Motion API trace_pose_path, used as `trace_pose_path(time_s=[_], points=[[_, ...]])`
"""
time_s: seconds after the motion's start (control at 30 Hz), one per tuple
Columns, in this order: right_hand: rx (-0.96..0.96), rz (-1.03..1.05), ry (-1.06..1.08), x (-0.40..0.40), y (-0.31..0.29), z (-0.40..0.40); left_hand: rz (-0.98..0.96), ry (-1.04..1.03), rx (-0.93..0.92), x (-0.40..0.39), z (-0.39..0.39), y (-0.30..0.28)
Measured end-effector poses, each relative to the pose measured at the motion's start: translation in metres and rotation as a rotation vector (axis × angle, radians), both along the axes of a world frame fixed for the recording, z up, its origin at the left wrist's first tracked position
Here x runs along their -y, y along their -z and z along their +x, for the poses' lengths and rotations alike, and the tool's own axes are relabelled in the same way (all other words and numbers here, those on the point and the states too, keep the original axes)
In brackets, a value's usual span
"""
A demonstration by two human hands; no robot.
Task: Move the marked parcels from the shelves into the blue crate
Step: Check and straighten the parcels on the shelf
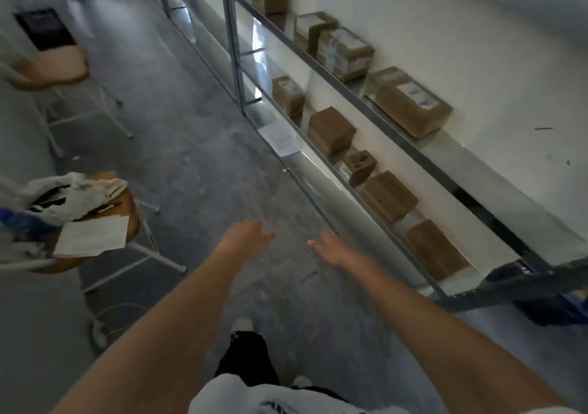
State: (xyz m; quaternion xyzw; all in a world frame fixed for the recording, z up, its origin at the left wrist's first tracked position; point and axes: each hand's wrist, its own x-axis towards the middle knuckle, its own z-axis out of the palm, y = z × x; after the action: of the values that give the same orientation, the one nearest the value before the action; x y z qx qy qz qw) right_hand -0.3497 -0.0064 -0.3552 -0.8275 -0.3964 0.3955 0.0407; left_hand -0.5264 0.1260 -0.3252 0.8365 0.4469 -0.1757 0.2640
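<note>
Several brown cardboard parcels sit on a metal shelf unit point(397, 141) along the white wall at the right. A labelled parcel point(410, 101) lies on the upper shelf, and plain ones point(331, 130) point(389, 195) point(434, 249) stand on the lower shelf. The blue crate point(553, 305) shows partly at the right edge, behind the shelf frame. My left hand point(246, 237) and my right hand point(329, 249) reach forward over the floor with relaxed fingers, holding nothing. Both hands are left of the shelf and touch nothing. The view is blurred.
A round wooden stool point(127, 219) at the left carries a white cloth point(73, 194) and a paper sheet point(94, 235). A wooden chair point(54, 66) stands further back left. A paper sheet point(280, 136) hangs on the shelf's front edge. Grey concrete floor runs between stool and shelf.
</note>
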Motion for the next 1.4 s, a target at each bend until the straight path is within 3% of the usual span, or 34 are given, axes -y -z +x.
trace_pose_path(time_s=[0.2, 0.57, 0.97, 1.4], points=[[0.013, -0.01, -0.099, -0.113, 0.009, 0.01, -0.023, -0.098, -0.06, -0.112, -0.009, 0.013], [-0.074, -0.054, 0.025, -0.292, 0.019, 0.043, -0.07, -0.072, -0.05, -0.322, 0.026, 0.012], [-0.15, -0.099, 0.148, -0.475, 0.06, 0.171, -0.153, -0.067, -0.11, -0.497, 0.153, 0.044], [-0.203, -0.078, 0.281, -0.635, 0.082, 0.254, -0.179, 0.126, -0.156, -0.653, 0.28, 0.078]])
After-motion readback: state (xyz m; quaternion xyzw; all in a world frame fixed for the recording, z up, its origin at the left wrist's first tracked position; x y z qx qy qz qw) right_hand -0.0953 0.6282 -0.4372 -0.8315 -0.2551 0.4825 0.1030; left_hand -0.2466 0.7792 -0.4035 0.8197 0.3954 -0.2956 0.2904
